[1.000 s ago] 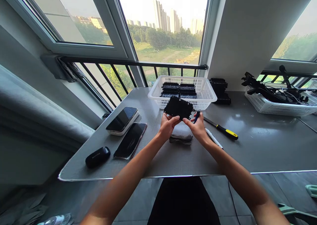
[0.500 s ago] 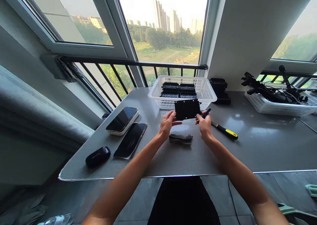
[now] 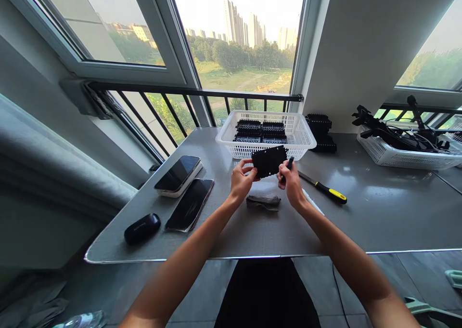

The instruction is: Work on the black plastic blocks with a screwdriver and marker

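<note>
A flat black rectangular plastic panel with a notched edge is raised above the table, in front of the white basket. Thumb and fingers of my left hand grip its left end. At its right end, my right hand is closed around a black pen-shaped tool whose end points up. Whether those fingers also touch the panel, I cannot tell. Below the hands lies a crumpled grey cloth. A long-bladed hand tool with a black and yellow handle rests right of my right hand.
Several black ribbed parts fill the basket's left side. More black parts are stacked beside it. A second white basket holds black gear and cables. Two phones and a black case lie left.
The panel has tilted, its right end higher, and shifted slightly left. My right hand has moved left and turned the pen-shaped tool more upright. A thin white strip now shows beside my right forearm.
</note>
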Motion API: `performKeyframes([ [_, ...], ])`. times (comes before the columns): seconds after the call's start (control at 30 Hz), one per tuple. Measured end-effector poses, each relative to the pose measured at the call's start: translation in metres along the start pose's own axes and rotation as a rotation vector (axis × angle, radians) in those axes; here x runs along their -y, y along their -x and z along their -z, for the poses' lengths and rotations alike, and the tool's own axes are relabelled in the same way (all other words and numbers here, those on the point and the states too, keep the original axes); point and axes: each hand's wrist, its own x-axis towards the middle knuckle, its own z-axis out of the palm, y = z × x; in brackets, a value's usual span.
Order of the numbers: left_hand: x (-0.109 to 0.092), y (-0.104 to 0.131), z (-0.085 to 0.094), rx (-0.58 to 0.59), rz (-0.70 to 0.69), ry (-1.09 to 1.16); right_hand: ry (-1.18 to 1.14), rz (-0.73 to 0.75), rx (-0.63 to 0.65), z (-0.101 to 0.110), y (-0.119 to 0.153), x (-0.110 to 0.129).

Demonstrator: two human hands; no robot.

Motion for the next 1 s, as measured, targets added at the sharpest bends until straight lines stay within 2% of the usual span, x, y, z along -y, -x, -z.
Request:
performKeyframes([
  [0.07, 0.000, 0.001, -0.001, 0.012, -0.010, -0.001, -0.178, -0.141, 0.154, -0.004, 0.002, 0.005],
  [0.2, -0.001, 0.002, -0.002, 0.055, -0.029, -0.010, -0.310, -0.337, 0.270, -0.005, 0.004, 0.013],
  [0.5, -0.008, 0.008, -0.005, 0.085, -0.051, -0.051, -0.456, -0.551, 0.547, -0.001, 0.005, 0.020],
  [0.77, -0.010, 0.015, -0.010, 0.133, -0.141, -0.140, -0.464, -0.591, 0.508, 0.002, 0.002, 0.017],
  [1.0, -0.011, 0.020, -0.013, 0.159, -0.114, -0.138, -0.473, -0.682, 0.495, -0.002, 0.005, 0.017],
])
